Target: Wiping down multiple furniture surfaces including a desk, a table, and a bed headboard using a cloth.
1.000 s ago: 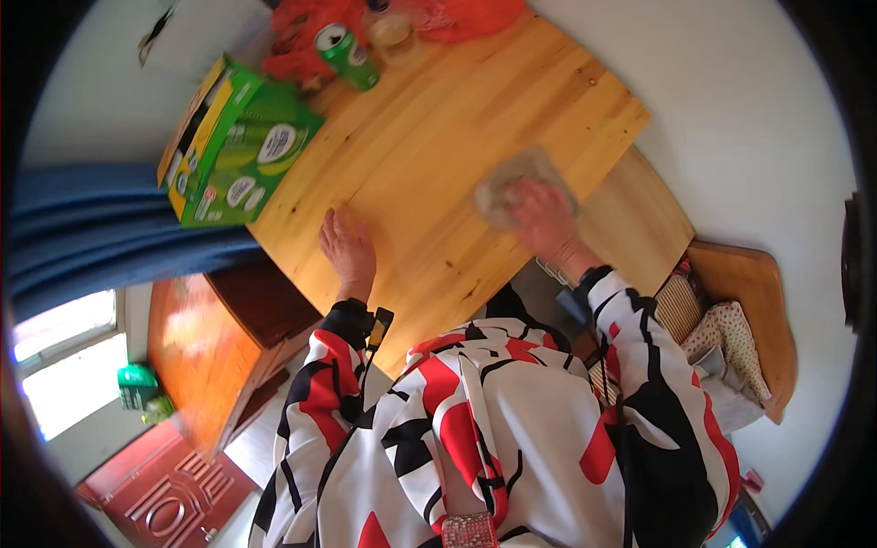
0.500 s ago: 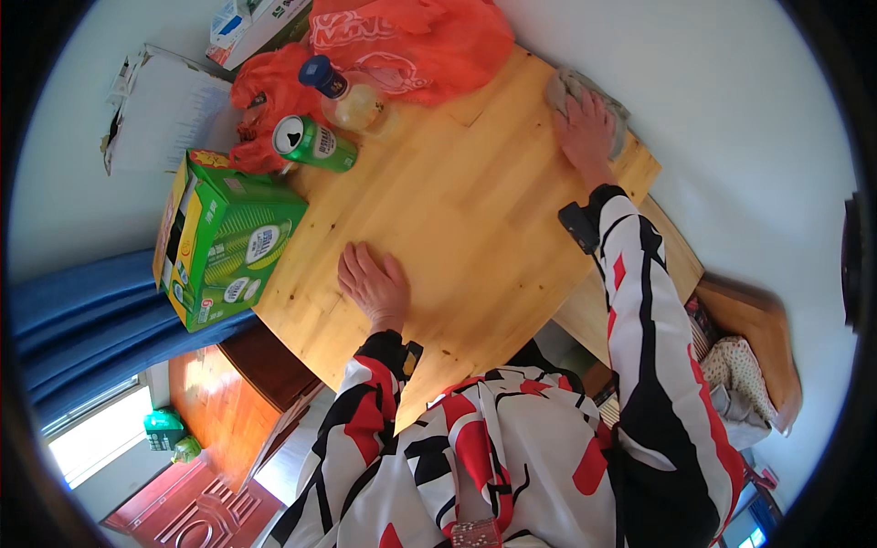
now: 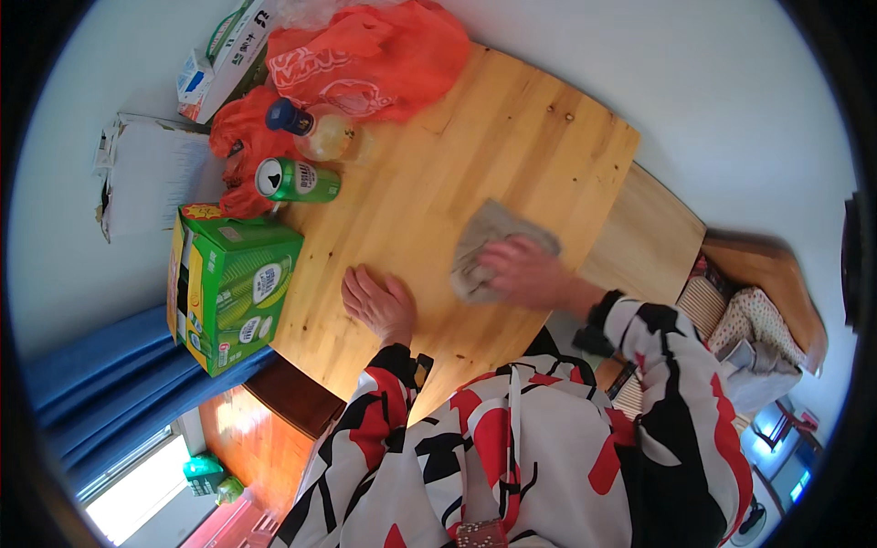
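My right hand [image 3: 525, 272], a little blurred by motion, presses on a grey-brown cloth [image 3: 482, 233] and holds it against the wooden tabletop [image 3: 416, 215]. The cloth lies bunched, spreading out past my fingertips toward the far side. To the left, my left hand [image 3: 381, 306] rests flat on the wood near the table's near edge, fingers stretched out and nothing in it. A green can [image 3: 306, 182] stands beyond it at the far left, open at the top. Just behind the can is a clear bottle with a blue cap [image 3: 327, 137].
At the left edge sits a green cardboard box [image 3: 245, 283]. Red plastic bags [image 3: 384, 64] and a white carton [image 3: 233, 66] fill the far left corner. White wall borders the far side. A wooden chair [image 3: 776, 288] with fabric on it stands at the right, below table height.
My right hand has drawn the cloth from the far right corner back toward me and left, to the table's middle. My left hand stays flat in about the same place.
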The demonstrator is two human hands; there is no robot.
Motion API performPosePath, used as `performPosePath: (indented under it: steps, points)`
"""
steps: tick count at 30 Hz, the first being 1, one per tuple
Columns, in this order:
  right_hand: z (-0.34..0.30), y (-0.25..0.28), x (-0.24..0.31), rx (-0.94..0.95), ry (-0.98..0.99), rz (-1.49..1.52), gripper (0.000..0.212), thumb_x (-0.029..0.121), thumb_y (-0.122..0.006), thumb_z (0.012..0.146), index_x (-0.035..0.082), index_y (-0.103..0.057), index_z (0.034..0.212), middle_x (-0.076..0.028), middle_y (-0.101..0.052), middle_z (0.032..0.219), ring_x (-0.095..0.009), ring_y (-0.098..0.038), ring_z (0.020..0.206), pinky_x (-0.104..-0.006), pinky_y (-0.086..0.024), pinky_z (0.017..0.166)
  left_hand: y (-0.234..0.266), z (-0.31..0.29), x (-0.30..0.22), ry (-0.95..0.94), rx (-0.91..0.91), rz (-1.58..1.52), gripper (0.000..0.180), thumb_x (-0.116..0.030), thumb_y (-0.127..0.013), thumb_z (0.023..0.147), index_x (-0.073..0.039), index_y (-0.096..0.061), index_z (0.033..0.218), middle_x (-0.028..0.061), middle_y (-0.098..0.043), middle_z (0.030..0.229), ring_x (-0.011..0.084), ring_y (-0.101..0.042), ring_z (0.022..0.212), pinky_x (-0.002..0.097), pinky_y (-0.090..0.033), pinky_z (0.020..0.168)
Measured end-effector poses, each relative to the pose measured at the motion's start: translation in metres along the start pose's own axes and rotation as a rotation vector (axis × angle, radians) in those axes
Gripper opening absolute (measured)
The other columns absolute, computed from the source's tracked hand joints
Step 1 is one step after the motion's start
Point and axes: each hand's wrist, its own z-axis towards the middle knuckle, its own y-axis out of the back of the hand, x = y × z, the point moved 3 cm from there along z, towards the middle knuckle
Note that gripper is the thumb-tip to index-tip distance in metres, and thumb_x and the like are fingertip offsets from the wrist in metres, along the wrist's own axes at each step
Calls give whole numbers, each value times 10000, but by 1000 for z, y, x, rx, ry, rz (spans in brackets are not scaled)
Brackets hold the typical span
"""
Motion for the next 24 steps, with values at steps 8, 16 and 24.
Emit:
performPosePath:
  steps: [8,16,24]
  points:
    - [-54,32,-114,-481,-794,-443,332,258,-546,845,84,-600,1123,-124,-474,1329,-317,-376,1281,-482,-288,1021,1,2,-10,-5,-38,-32,430,-244,-550,835,-27,-467,1197,159,-450,1301,349,-391,1205,476,-290,1001]
    - [-39,-55,132,-245,-450,-98,282,245,-604,772,135,-636,1030,-94,-480,1317,-306,-378,1272,-482,-292,1031,-7,-4,1,-18,-56,26,411,-301,-507,857,-11,-470,1147,178,-464,1261,362,-399,1180,502,-302,970]
    - [-56,-55,138,-447,-265,45,262,239,-659,757,161,-642,1006,-52,-463,1337,-253,-368,1286,-418,-262,1051,-37,7,-17,-114,173,98,533,-356,-513,859,-31,-453,1277,169,-394,1397,336,-332,1302,472,-275,1044]
